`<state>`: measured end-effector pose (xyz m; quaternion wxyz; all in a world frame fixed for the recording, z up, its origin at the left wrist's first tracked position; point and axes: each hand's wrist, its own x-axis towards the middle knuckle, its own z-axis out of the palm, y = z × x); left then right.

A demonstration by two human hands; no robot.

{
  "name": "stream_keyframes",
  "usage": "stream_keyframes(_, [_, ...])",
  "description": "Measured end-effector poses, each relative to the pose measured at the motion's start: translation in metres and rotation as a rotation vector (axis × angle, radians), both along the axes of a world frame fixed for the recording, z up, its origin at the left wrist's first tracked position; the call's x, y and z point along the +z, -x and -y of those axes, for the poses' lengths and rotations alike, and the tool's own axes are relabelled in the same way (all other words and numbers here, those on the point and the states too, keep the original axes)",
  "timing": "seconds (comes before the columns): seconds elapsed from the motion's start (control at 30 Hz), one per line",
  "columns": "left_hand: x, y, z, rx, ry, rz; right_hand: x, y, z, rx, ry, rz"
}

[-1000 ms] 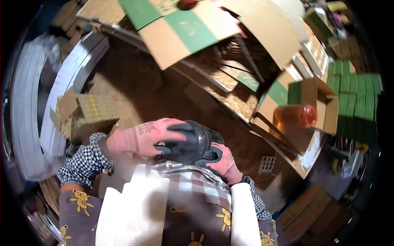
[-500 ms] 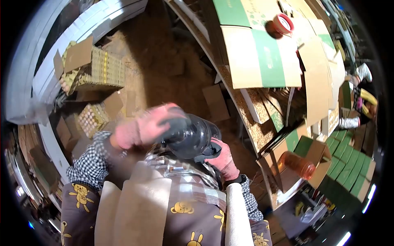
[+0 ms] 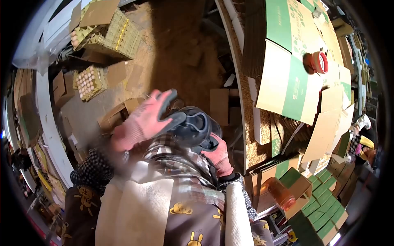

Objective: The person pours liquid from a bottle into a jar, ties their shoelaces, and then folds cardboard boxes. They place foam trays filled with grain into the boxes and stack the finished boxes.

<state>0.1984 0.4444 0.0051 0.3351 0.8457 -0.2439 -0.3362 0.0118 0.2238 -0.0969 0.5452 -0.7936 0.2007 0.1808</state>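
Observation:
A dark, shiny, rounded container [image 3: 193,127], seemingly see-through, is in front of my torso. My right hand [image 3: 215,156], in a pink glove with dark grip patches, holds it from the lower right, with fingers wrapped round its side. At its left is my left hand [image 3: 150,119] in a matching glove, thumb and fingers spread apart, with the thumb at the container's left edge. Whether the thumb touches it I cannot tell. Nothing shows between the left fingers.
Egg trays [image 3: 91,83] and stacked empty trays [image 3: 119,37] stand at the left. Flat green and tan cartons [image 3: 283,78] lie on the right bench with a red-rimmed lid [image 3: 319,62]. An orange jar [image 3: 279,192] lies lower right. Another person [image 3: 363,141] is at far right.
My left hand has opened and drawn back from the container's top to its left side. My right hand keeps its hold. The surroundings have shifted in view as the head turned.

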Motion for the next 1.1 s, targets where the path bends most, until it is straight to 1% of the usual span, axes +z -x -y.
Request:
stream_keyframes(0.03, [-0.013, 0.005, 0.003, -0.049, -0.137, -0.077, 0.002, -0.005, -0.002, 0.045, 0.076, 0.019])
stream_keyframes(0.07, [-0.012, 0.017, 0.006, -0.161, -0.223, -0.008, 0.002, -0.01, -0.002, 0.139, 0.094, 0.046])
stream_keyframes(0.1, [-0.014, 0.01, 0.002, -0.315, -0.132, 0.0, -0.006, -0.008, 0.002, 0.159, 0.087, 0.058])
stream_keyframes(0.17, [-0.039, 0.006, -0.009, -0.313, 0.43, 0.114, -0.016, -0.002, 0.007, 0.191, 0.115, 0.024])
stream_keyframes(0.23, [-0.037, 0.007, -0.015, -0.016, 0.333, -0.01, -0.014, -0.011, 0.009, 0.22, 0.088, -0.012])
stream_keyframes(0.27, [-0.026, 0.01, -0.009, 0.065, -0.083, -0.052, -0.013, -0.014, 0.01, 0.228, 0.068, -0.038])
stream_keyframes(0.3, [-0.032, 0.014, -0.003, 0.082, -0.083, -0.064, -0.014, -0.016, 0.01, 0.246, 0.067, -0.048])
stream_keyframes(0.37, [-0.058, 0.014, 0.005, -0.062, -0.326, -0.278, -0.021, -0.022, 0.006, 0.225, 0.077, 0.011])
stream_keyframes(0.4, [-0.069, 0.019, 0.003, -0.083, -0.274, -0.212, -0.031, -0.021, 0.003, 0.24, 0.123, 0.062])
stream_keyframes(0.43, [-0.079, 0.024, -0.001, -0.094, -0.2, -0.184, -0.037, -0.02, 0.007, 0.251, 0.123, 0.05])
stream_keyframes(0.5, [-0.097, 0.025, -0.005, -0.109, -0.122, -0.216, -0.042, -0.029, 0.011, 0.264, -0.035, -0.067])
stream_keyframes(0.53, [-0.102, 0.023, -0.005, -0.103, -0.122, -0.225, -0.053, -0.028, 0.013, 0.29, 0.034, 0.017])
stream_keyframes(0.57, [-0.106, 0.023, -0.006, -0.105, -0.079, -0.173, -0.061, -0.031, 0.014, 0.294, 0.032, 0.006])
stream_keyframes(0.6, [-0.111, 0.022, -0.005, -0.107, -0.034, -0.121, -0.068, -0.036, 0.017, 0.311, -0.02, -0.014])
stream_keyframes(0.63, [-0.118, 0.02, -0.005, -0.103, -0.032, -0.129, -0.076, -0.042, 0.02, 0.33, -0.072, -0.03])
stream_keyframes(0.67, [-0.126, 0.017, -0.005, -0.094, -0.009, -0.108, -0.085, -0.048, 0.023, 0.336, -0.074, -0.035])
stream_keyframes(0.73, [-0.14, 0.011, -0.004, -0.08, 0.012, -0.092, -0.101, -0.062, 0.028, 0.289, -0.254, -0.16])
stream_keyframes(0.8, [-0.152, -0.001, -0.002, -0.049, 0.009, -0.232, -0.107, -0.084, 0.028, 0.25, -0.252, -0.176])
stream_keyframes(0.83, [-0.161, -0.006, -0.001, -0.046, 0.012, -0.236, -0.113, -0.093, 0.028, 0.209, -0.251, -0.193])
stream_keyframes(0.87, [-0.17, -0.011, 0.0, -0.066, 0.001, -0.227, -0.13, -0.091, 0.03, 0.141, -0.307, -0.251])
stream_keyframes(0.9, [-0.182, -0.016, 0.001, -0.087, -0.01, -0.217, -0.154, -0.089, 0.032, 0.141, -0.306, -0.258])
stream_keyframes(0.93, [-0.194, -0.022, 0.002, -0.076, -0.006, -0.169, -0.18, -0.086, 0.034, 0.241, -0.141, -0.176])
stream_keyframes(0.97, [-0.214, -0.022, 0.003, -0.025, 0.012, -0.044, -0.204, -0.084, 0.036, 0.341, 0.025, -0.095])
stream_keyframes(1.0, [-0.221, -0.031, 0.01, -0.011, 0.009, -0.026, -0.226, -0.086, 0.033, 0.431, 0.208, -0.054])
stream_keyframes(1.03, [-0.228, -0.042, 0.02, -0.002, 0.009, -0.005, -0.256, -0.089, 0.033, 0.428, 0.216, -0.061])
stream_keyframes(1.1, [-0.255, -0.049, 0.045, 0.132, 0.257, 0.113, -0.313, -0.101, 0.041, -0.122, -0.166, -0.133])
